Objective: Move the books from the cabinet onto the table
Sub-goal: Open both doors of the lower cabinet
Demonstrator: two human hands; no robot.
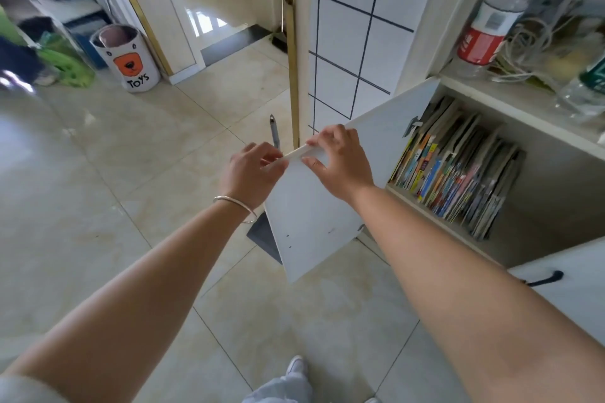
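Beside thin books [458,170] (glossy spines), flat door [314,219].

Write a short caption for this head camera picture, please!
Both hands, left hand and right hand, grip the open cabinet door beside leaning books.

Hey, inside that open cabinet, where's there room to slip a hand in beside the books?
Free: the bare shelf floor right of the books, and the gap above their leaning tops. Crowded: the books' left end, tight against the cabinet side by the open door, which both the left hand and right hand hold.
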